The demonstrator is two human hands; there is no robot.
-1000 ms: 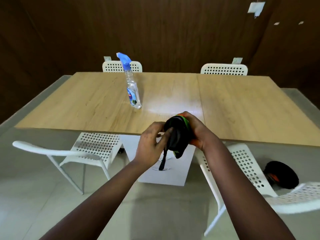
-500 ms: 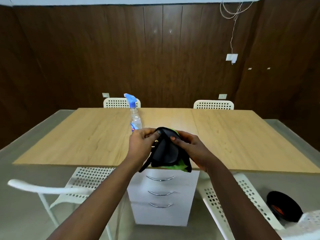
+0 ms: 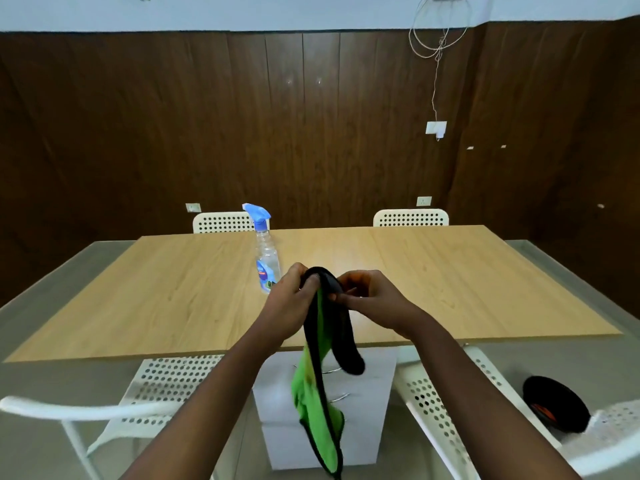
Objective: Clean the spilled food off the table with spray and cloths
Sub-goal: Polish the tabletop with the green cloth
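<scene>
Green cloth w/ black edging (image 3: pixel 313 393) hangs in the air in front of the near table edge, top end bunched between both hands, rest dangling limp down past the white drawer unit (image 3: pixel 367 427). A second, black cloth (image 3: pixel 346 344) droops from the same bunch, shorter. Left hand (image 3: pixel 287 306) has fingers curled round the black top fold; right hand (image 3: pixel 372 299) pinches it w/ thumb & fingertips, just beside the left. Both grips narrow, closed on fabric.

Handling, my read: light, soft, no stiffness, so it folds wherever it's held. Probably best taken at a corner or hem to shake it flat; the bunched middle gives a wad. Not slippery, nothing fragile.

Spray bottle (image 3: pixel 266 258), clear w/ blue trigger head, stands upright on the wooden table (image 3: pixel 450 271), just behind the left hand, untouched. No spill visible on the tabletop from here. White perforated chairs (image 3: pixel 166 386) tucked round it; a black round object (image 3: pixel 554 403) lies low at right.
</scene>
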